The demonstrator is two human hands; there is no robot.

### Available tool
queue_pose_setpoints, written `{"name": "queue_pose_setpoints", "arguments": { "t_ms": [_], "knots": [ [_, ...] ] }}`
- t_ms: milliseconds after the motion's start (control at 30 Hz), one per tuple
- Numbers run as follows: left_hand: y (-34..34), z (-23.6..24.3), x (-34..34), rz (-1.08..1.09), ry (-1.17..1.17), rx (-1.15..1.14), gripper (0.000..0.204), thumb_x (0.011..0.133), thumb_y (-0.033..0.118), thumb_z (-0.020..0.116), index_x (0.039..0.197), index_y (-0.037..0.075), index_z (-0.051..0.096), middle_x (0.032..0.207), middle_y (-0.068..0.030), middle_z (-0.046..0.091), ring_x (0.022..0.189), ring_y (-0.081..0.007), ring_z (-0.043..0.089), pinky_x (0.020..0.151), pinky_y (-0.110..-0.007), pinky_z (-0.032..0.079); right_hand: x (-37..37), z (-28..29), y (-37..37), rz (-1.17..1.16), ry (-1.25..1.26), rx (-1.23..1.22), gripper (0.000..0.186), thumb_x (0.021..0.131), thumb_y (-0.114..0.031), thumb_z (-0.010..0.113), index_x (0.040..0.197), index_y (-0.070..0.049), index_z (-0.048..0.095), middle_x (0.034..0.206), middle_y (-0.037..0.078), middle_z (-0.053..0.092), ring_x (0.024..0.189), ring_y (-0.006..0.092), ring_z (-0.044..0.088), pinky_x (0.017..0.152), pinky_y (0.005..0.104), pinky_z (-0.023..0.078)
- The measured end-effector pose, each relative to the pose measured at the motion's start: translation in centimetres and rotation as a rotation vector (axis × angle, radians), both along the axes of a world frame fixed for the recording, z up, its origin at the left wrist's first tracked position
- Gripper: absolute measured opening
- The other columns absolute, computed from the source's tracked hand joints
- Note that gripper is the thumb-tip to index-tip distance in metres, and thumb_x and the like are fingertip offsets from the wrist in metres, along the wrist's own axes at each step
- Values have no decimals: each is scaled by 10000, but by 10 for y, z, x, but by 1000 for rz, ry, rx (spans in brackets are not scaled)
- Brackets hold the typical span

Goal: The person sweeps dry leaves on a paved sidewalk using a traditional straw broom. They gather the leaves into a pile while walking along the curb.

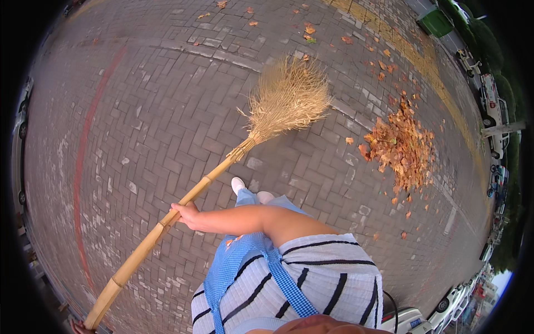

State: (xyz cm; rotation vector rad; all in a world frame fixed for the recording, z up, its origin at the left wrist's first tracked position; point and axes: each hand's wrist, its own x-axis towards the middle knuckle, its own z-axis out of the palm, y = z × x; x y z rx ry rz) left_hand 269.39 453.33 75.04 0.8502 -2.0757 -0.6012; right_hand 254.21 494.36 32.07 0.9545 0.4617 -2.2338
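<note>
A long broom (pixel 292 100) of dry yellow twigs on a thick bamboo pole (pixel 142 247) slants across the view, its head up and to the right on the brick paving. Round the middle of the pole my right hand (pixel 187 215) is closed, the bare arm crossing in front of my body. My left hand (pixel 82 328) shows only partly at the lower left rim, its fingers wrapped at the pole's top end. To the right of the twigs lies a heap of brown and orange dry leaves (pixel 401 147), apart from the broom.
Loose leaves (pixel 310 29) are scattered at the far side. A yellow strip (pixel 423 55) runs along the right, a red line (pixel 89 133) along the left. A green bin (pixel 435 23) stands far right. Parked vehicles (pixel 492 100) line the right edge. My white shoes (pixel 238 184) are below the broom head.
</note>
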Motion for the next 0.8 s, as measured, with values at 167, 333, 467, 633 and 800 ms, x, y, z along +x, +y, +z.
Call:
{"name": "queue_pose_setpoints", "arguments": {
  "t_ms": [167,333,467,633,800],
  "knots": [
    [64,-189,-71,16,-211,198,187,868,130,445,957,45,585,658,-17,502,608,-97,482,575,-243,408,-6,-149,83,2,-235,303,240,828,-82,534,1030,2,435,954,117,526,870,259,570,768,419,485],
    [174,-366,-58,-12,-50,627,150,842,40,428,901,12,563,580,-18,484,559,-97,495,544,-229,415,-24,-235,260,22,-423,909,329,811,-68,482,1095,72,393,912,167,495,724,279,564,673,395,503],
    [206,-394,-50,31,29,783,151,845,34,420,929,7,544,587,-24,491,568,-103,507,561,-232,431,-59,-182,292,16,-595,1143,290,781,-94,470,1028,58,465,964,170,507,783,266,553,676,359,482],
    [176,-397,-23,155,140,725,167,851,35,401,930,11,546,577,-21,484,578,-109,507,618,-270,464,-107,-154,243,257,-530,1154,263,763,-141,478,931,54,535,930,199,553,787,305,559,683,404,449],
    [134,-341,66,388,337,556,167,862,78,418,979,18,520,595,0,425,629,-117,486,634,-252,420,-132,-156,98,141,-273,844,156,661,-50,533,761,70,529,766,146,541,591,218,503,557,356,429]
  ]
}}
